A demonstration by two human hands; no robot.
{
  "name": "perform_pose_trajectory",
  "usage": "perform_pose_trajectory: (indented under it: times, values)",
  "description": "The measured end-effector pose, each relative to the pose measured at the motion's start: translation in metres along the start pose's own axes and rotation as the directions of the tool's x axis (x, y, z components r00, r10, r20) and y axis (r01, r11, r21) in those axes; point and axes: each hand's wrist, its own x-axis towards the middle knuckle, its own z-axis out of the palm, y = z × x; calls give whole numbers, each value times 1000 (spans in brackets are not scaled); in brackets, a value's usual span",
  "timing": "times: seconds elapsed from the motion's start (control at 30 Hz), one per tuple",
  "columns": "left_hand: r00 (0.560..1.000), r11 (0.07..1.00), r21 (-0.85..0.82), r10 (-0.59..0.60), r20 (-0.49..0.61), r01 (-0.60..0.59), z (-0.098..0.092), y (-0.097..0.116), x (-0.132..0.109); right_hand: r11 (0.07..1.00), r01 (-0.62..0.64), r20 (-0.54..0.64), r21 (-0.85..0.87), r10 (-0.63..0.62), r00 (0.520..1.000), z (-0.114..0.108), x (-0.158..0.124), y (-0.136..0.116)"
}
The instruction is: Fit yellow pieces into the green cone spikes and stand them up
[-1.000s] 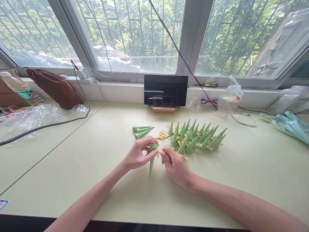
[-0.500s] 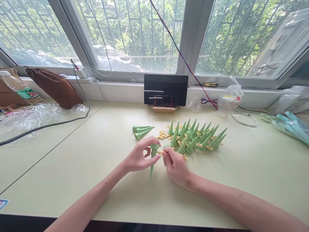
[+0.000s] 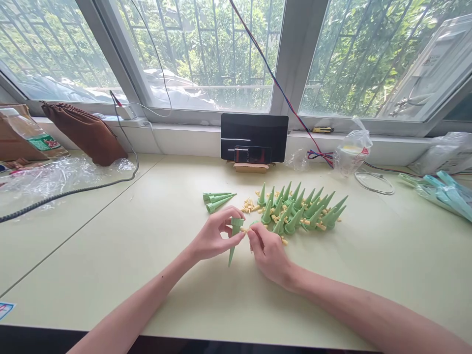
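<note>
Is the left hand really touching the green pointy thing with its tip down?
Touching. The head view shows the left hand gripping the green spike: the thumb crosses in front, and the fingers meet its wide top.

Pale yellow-green table (image 3: 110,280) carries cardboard phone stand (image 3: 251,168), three loose green spikes (image 3: 221,202) front-left of it, yellow valves (image 3: 250,207) in front, valve-fitted green spikes (image 3: 293,224) front-right, bagged cup (image 3: 349,158) right, clear plastic wrap (image 3: 86,173) far left.
</note>
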Motion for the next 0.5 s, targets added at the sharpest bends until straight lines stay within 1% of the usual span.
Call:
perform_pose_trajectory:
  times: [0.13,0.27,0.4,0.5]
  values:
    - [999,995,-86,-49,-4,49,-1,-3,0,1000,4,1,17,-4,1000,0,-1,0]
    - [997,989,-124,-81,10,82,-2,-3,-1,999,9,0,49,-9,1000,1,-1,1]
    - [996,991,-110,-73,42,77,-3,-1,0,999,21,-19,47,-20,1000,1,0,1]
    - [997,995,-70,-62,49,65,-3,1,0,999,13,-26,39,-12,1000,1,1,-1]
